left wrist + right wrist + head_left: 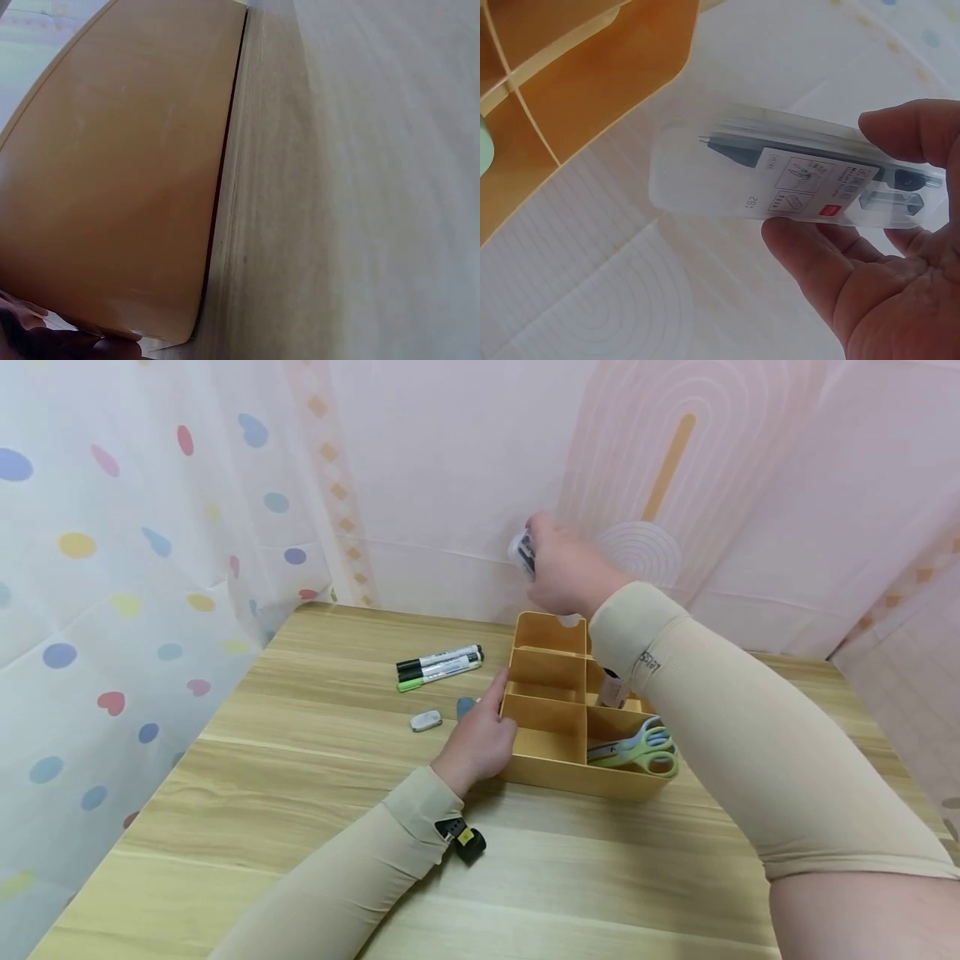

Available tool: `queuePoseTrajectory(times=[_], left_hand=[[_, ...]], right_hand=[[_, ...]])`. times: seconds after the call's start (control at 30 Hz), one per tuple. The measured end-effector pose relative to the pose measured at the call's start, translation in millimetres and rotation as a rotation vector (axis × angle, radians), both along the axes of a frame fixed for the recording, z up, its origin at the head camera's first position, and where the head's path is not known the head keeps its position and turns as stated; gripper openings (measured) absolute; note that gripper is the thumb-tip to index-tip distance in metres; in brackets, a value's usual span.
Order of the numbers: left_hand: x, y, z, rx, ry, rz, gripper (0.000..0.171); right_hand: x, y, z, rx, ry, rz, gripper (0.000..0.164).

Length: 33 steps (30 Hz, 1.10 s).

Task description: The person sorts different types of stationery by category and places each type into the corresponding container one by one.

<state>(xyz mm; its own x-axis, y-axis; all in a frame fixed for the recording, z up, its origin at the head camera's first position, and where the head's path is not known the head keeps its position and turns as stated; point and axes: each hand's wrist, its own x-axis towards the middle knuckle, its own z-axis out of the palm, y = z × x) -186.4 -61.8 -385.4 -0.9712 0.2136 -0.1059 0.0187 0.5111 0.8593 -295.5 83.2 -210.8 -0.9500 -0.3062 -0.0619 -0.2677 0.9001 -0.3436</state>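
Observation:
My right hand (566,568) is raised above the back of an orange-yellow desk organizer (585,779). It holds a translucent plastic case (682,176) between thumb and fingers; a dark drawing compass (739,150) and a printed label show through the plastic. Down at the organizer's left wall, my left hand (480,739) grips the side, with one finger stretched along it and the thumb at the rim. Scissors (637,750) with green and blue handles lie in the front right compartment. Behind them stands a small pinkish block (613,692), partly hidden by the right sleeve.
Left of the organizer, markers (440,667) with black and green caps lie side by side on the wooden table (300,735). A white eraser (426,720) and a small blue object (465,706) are nearer the left hand. Patterned curtains (450,468) hang behind the table.

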Motion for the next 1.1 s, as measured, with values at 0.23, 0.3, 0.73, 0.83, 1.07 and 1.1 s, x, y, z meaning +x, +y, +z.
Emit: queuePoseTrajectory(times=[0.23,0.3,0.73,0.83,1.07,1.1], left_hand=[[0.3,2,-0.5,-0.005,0.009,-0.002,0.074],[0.5,3,-0.2,-0.006,0.011,-0.003,0.073],[-0.4,5,0.4,-0.005,0.003,-0.009,0.074],[0.0,6,0.3,-0.015,0.016,-0.011,0.074],[-0.5,6,-0.8,-0.018,0.018,-0.011,0.073],[-0.3,5,-0.3,-0.017,0.016,-0.012,0.073]], right_hand=[[-7.9,-12,-11.5,-0.005,-0.043,-0.002,0.083],[-9.2,-15,-14.0,-0.008,-0.053,-0.004,0.085],[-16.5,-25,-30.8,0.036,-0.082,-0.014,0.068],[-20.4,-27,-37.4,0.07,-0.078,-0.011,0.064],[-18.9,-31,-48.6,0.129,-0.047,0.008,0.046],[-18.7,-31,-50.0,0.121,-0.048,0.008,0.044]])
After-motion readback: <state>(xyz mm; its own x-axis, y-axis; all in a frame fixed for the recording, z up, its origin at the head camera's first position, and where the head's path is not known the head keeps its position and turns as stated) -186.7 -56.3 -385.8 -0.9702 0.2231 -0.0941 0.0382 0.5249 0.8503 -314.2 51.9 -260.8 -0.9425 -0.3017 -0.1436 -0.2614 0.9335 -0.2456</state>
